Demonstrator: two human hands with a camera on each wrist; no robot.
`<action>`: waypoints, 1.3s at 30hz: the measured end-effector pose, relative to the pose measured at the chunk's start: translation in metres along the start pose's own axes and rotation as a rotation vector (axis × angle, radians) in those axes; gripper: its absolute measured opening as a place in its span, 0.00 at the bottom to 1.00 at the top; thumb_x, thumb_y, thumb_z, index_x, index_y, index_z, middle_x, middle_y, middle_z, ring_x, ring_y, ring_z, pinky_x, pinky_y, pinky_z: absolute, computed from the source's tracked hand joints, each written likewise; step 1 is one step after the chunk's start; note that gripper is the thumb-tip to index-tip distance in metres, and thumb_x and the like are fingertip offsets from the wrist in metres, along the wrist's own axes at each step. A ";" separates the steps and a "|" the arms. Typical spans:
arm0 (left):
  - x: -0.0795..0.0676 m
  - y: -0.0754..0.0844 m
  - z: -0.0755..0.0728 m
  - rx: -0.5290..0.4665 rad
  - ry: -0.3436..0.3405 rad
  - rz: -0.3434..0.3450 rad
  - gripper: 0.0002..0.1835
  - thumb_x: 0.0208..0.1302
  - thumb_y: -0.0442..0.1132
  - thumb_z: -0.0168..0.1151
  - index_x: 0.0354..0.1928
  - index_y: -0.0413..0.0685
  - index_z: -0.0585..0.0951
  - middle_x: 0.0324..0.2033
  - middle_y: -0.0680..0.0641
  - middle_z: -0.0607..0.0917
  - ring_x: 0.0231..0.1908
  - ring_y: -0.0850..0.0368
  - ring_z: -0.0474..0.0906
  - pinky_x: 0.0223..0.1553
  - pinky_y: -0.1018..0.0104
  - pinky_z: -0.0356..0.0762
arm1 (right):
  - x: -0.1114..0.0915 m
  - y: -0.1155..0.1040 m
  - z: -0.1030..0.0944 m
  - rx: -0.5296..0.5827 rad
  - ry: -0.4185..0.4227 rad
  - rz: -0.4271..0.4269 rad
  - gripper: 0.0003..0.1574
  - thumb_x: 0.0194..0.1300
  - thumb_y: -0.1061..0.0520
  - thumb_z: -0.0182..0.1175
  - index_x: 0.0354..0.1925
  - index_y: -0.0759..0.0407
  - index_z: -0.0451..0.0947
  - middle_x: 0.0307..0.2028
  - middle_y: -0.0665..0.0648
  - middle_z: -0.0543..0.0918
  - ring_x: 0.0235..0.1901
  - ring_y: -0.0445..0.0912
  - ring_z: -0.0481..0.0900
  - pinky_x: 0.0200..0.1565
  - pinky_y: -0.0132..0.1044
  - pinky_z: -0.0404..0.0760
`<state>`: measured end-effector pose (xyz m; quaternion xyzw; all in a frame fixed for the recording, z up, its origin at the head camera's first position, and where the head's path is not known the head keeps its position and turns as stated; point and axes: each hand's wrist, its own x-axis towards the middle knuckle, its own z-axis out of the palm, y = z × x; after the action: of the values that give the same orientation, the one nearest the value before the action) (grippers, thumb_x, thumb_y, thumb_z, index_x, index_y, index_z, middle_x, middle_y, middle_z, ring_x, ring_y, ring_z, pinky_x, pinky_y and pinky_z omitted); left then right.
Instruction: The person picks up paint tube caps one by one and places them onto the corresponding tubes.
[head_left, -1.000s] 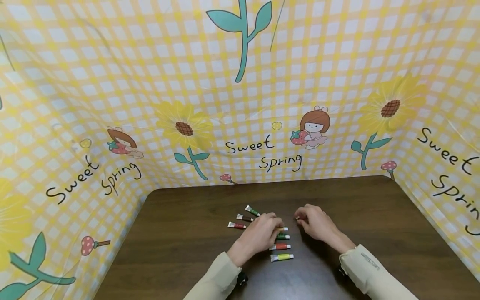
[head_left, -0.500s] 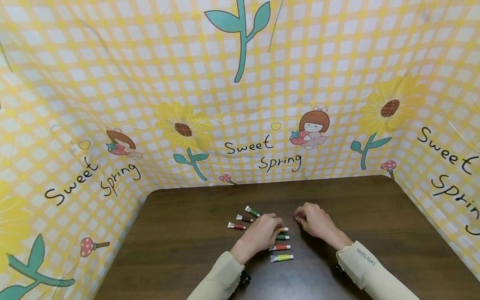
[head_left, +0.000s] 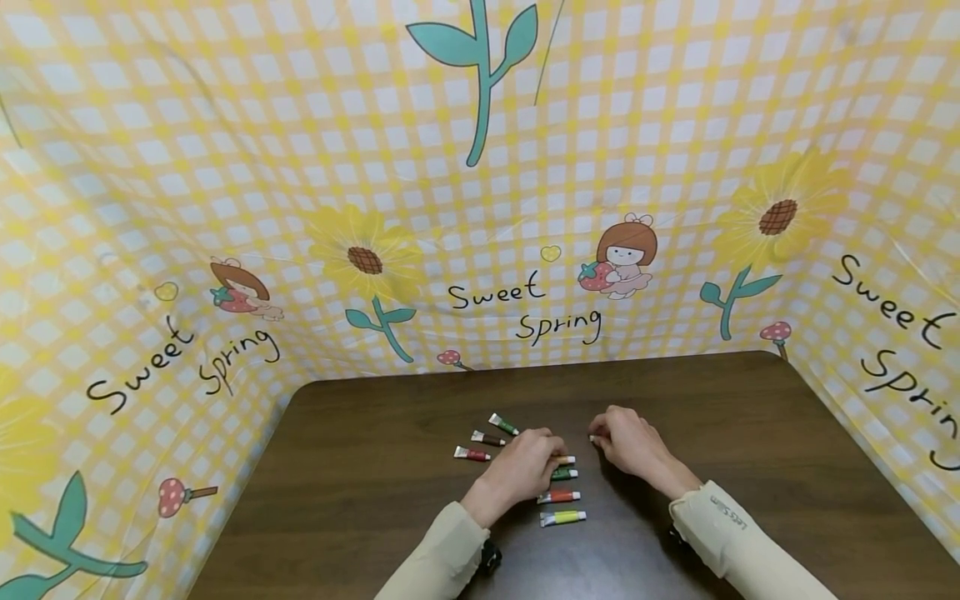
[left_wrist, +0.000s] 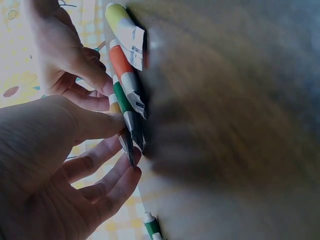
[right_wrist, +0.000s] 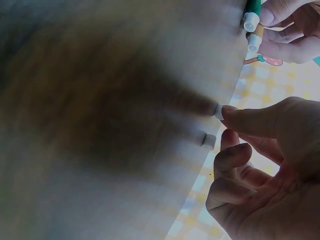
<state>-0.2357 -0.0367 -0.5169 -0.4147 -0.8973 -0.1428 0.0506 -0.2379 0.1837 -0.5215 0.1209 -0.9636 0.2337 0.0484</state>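
Observation:
In the head view my left hand (head_left: 525,462) reaches over a row of small paint tubes. Its thumb and fingers pinch an ochre paint tube (left_wrist: 114,106), partly hidden by the hand. Beside it lie a green tube (left_wrist: 121,96), a red tube (left_wrist: 120,61) and a yellow tube (left_wrist: 117,17), white caps pointing right in the head view. My right hand (head_left: 633,442), to the right of the row, pinches a small white cap (right_wrist: 219,111) close to the tabletop; its index fingertip is hidden behind the thumb. A second small white cap (right_wrist: 209,141) sits by the other fingers.
Left of the left hand lie a dark red tube (head_left: 472,454), a dark brown tube (head_left: 489,438) and another green tube (head_left: 504,424). The brown wooden table (head_left: 360,517) is enclosed by a yellow checked cloth (head_left: 420,167) at the back and sides.
Both hands stay almost in place. The right forearm has shifted slightly left and its sleeve has turned a little. The tubes lie as before.

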 end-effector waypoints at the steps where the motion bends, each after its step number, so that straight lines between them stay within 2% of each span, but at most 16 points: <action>1: 0.000 0.000 0.000 0.005 -0.003 0.000 0.05 0.67 0.33 0.63 0.39 0.50 0.86 0.34 0.52 0.84 0.34 0.63 0.80 0.37 0.73 0.78 | 0.000 0.000 0.000 0.000 -0.001 0.001 0.06 0.61 0.61 0.69 0.37 0.51 0.87 0.31 0.47 0.79 0.30 0.43 0.78 0.29 0.41 0.79; 19: -0.001 -0.001 -0.002 0.000 0.008 0.001 0.03 0.68 0.38 0.65 0.38 0.52 0.86 0.34 0.54 0.85 0.36 0.63 0.81 0.40 0.72 0.79 | 0.001 -0.003 0.001 -0.013 -0.034 0.013 0.03 0.61 0.59 0.70 0.35 0.51 0.86 0.30 0.47 0.78 0.28 0.42 0.77 0.28 0.42 0.77; 24: -0.003 -0.003 -0.007 -0.019 -0.022 -0.035 0.05 0.69 0.38 0.64 0.42 0.51 0.86 0.38 0.52 0.85 0.38 0.61 0.81 0.42 0.70 0.80 | 0.001 -0.003 0.000 -0.021 -0.033 0.009 0.03 0.61 0.60 0.70 0.35 0.52 0.86 0.29 0.47 0.77 0.28 0.42 0.76 0.27 0.41 0.76; 29: -0.008 -0.008 -0.012 -0.025 -0.041 -0.066 0.07 0.67 0.36 0.64 0.45 0.51 0.86 0.40 0.52 0.84 0.41 0.60 0.81 0.44 0.67 0.80 | -0.001 -0.004 0.000 -0.025 -0.027 -0.004 0.04 0.61 0.60 0.70 0.33 0.52 0.84 0.30 0.47 0.77 0.27 0.41 0.75 0.27 0.40 0.76; 39: -0.024 -0.019 -0.026 0.002 -0.004 -0.082 0.08 0.66 0.35 0.65 0.46 0.49 0.85 0.42 0.51 0.84 0.43 0.58 0.82 0.45 0.64 0.81 | -0.008 -0.007 -0.003 0.002 -0.008 -0.012 0.05 0.63 0.60 0.69 0.32 0.50 0.83 0.30 0.46 0.74 0.26 0.40 0.73 0.26 0.38 0.73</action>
<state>-0.2348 -0.0734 -0.5013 -0.3779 -0.9137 -0.1429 0.0435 -0.2278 0.1808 -0.5170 0.1277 -0.9628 0.2338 0.0458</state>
